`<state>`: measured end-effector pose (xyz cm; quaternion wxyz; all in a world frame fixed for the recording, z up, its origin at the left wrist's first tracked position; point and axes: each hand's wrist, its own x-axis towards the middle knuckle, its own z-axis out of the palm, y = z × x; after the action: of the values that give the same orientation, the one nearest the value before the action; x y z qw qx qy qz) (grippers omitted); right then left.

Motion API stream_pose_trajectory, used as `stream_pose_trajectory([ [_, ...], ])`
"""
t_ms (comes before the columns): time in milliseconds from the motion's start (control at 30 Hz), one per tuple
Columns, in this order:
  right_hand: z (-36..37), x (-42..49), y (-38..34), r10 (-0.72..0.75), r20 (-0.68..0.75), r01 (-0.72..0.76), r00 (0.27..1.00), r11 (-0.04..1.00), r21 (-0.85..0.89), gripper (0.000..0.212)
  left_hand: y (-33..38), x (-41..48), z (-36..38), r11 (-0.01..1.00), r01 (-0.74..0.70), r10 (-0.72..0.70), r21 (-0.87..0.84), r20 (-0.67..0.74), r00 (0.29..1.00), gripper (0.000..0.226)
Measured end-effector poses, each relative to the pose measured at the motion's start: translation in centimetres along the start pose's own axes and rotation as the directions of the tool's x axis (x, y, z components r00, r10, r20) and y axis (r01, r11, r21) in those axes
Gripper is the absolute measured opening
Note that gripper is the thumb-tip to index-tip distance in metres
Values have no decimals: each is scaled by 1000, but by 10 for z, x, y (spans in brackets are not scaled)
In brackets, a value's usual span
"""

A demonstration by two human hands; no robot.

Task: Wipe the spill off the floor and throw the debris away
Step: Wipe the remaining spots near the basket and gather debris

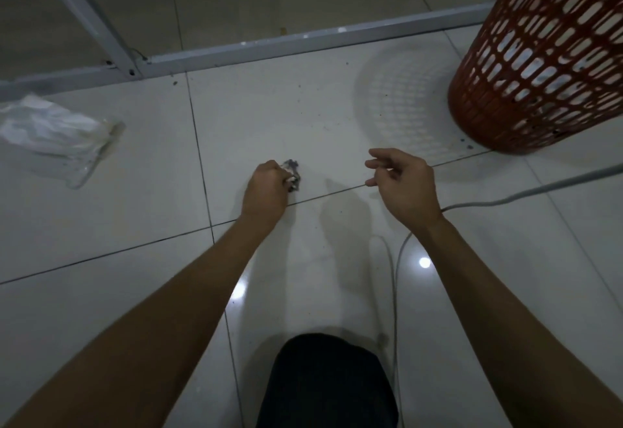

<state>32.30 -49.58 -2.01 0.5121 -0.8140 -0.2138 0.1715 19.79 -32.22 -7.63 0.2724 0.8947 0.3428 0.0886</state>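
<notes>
Gripping stained tissue [292, 174] on glossy tiled floor [135, 225], left hand [266, 189]; right hand [403, 183] loosely open.

Left hand [266, 188] hides most of stained wad [292, 174].

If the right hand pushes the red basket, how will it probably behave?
The red basket looks like thin openwork plastic, so it is probably light and may slide easily on the glossy floor. It is tall, so a high push could tip it. Its contents are unclear.
</notes>
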Motion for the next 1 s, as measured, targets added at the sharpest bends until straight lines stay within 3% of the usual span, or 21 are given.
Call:
stream_pose_trajectory([
  [100, -1, 2, 2, 4, -1, -4, 1000, 1000, -12, 35, 13, -13, 9, 999, 9, -7, -51, 46, 999, 20],
  [200, -5, 5, 1, 0, -12, 0, 1000, 999, -37, 35, 40, -50, 22, 986, -97, 119, -137, 166, 979, 18],
  [300, -7, 5, -1, -3, -8, 2, 1000, 999, -38, 35, 68, -97, 45, 944, -237, 303, -230, 315, 899, 15],
  [467, -9, 0, -3, -8, -1, 8, 1000, 999, -41, 35, 73, -113, 64, 930, -341, 368, -141, 401, 839, 24],
  [533, -9, -3, -2, -3, -7, 2, 1000, 999, -34, 35, 73, -100, 63, 924, -372, 378, -92, 378, 845, 22],
  [700, -9, -7, 0, 1, 2, -1, 1000, 999, -39, 34, 60, -48, 54, 983, -183, 185, -25, 178, 967, 22],
  [833, -7, -7, -3, 7, 16, -6, 1000, 999, -36, 34, 43, -51, 37, 974, -223, 228, -49, 111, 967, 21],
  [1000, 11, -8, -16, -1, 74, 4, 997, 999, -38, 35, 4, -96, 4, 947, -319, 321, -41, 167, 932, 16],
])
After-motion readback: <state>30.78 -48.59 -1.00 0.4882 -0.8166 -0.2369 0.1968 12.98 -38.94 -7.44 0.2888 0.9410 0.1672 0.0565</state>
